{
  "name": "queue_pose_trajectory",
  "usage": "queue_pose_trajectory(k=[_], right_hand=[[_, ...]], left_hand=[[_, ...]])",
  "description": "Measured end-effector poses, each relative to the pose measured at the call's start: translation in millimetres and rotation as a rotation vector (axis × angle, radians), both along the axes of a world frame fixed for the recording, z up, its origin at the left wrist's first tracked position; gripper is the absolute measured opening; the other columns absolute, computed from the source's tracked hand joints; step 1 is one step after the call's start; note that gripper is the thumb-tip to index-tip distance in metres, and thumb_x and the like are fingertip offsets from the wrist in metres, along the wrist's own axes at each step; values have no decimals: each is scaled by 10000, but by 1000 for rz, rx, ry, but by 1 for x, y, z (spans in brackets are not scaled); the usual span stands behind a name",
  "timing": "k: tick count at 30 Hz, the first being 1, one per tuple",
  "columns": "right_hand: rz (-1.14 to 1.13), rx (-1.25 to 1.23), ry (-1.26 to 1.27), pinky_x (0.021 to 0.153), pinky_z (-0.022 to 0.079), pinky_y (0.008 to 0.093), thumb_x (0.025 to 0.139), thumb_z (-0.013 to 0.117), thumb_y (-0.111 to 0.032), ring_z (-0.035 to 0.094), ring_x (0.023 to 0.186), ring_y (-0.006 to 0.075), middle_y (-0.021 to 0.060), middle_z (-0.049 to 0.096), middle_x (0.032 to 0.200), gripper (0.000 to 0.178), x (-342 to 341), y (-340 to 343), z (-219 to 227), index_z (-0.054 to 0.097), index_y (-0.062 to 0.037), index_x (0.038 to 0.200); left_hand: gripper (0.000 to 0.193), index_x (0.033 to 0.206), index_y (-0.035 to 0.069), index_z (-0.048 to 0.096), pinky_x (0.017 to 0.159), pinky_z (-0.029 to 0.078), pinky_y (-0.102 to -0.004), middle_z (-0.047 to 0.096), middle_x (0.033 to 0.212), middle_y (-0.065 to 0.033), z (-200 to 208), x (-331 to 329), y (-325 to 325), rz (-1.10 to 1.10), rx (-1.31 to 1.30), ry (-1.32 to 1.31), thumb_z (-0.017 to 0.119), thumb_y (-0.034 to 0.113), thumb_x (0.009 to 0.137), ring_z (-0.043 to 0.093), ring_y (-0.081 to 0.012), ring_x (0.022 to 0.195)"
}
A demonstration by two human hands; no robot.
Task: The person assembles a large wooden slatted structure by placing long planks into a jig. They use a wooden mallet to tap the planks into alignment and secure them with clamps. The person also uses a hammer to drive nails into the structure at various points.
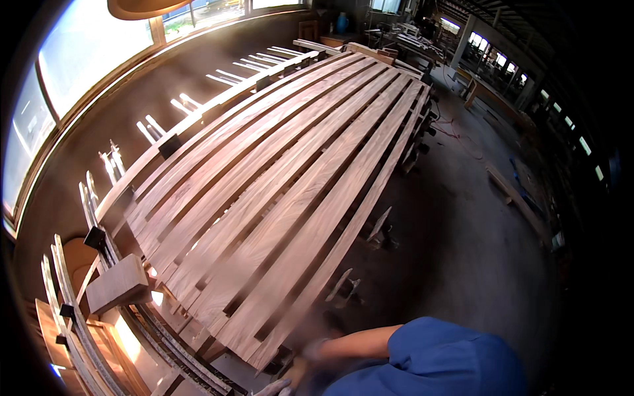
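Observation:
From the lower right my right arm in a blue sleeve reaches to the near end of several long wooden boards [290, 218]. My right hand [300, 371] is smeared by motion close to the near right board corner; its fingers do not show clearly. Pale fingers [276, 387], apparently of my left hand, show just beside it at the lower edge, mostly cut off. A dark clamp part [282, 362] lies by the hands, under the board end. Whether either hand grips it I cannot tell. The boards lie side by side with narrow gaps between them.
Long bar clamps [86, 330] stick out at the near left, beside a wooden block [119, 284]. More clamp bars [152, 127] line the window side. Clamp ends [340, 288] jut out on the right over the floor [462, 264]. A loose timber [518, 201] lies farther right.

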State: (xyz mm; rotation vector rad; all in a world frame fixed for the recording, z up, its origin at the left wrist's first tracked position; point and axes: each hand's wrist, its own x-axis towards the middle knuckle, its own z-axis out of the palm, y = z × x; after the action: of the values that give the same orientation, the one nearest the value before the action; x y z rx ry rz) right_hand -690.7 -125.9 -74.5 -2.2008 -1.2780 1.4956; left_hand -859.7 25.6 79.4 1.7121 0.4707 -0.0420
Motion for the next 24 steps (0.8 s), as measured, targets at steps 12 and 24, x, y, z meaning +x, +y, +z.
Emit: queue_pose_trajectory(k=[12, 24], right_hand=[[30, 43, -167, 946, 556, 417, 892, 655, -230, 706, 1127, 331, 139, 741, 1206, 346, -19, 8, -73, 747, -96, 1198], [-182, -36, -202, 966, 560, 405, 831, 734, -199, 696, 1162, 302, 130, 733, 1247, 357, -18, -7, -12, 771, -80, 1165]], left_hand=[[261, 1164, -46, 741, 649, 539, -286, 737, 841, -83, -17, -17, 22, -79, 66, 34, 669, 77, 945, 660, -129, 708], [276, 1201, -26, 724, 858, 562, -334, 752, 1024, -93, -13, -7, 13, -242, 77, -114, 717, 40, 933, 693, -186, 908]])
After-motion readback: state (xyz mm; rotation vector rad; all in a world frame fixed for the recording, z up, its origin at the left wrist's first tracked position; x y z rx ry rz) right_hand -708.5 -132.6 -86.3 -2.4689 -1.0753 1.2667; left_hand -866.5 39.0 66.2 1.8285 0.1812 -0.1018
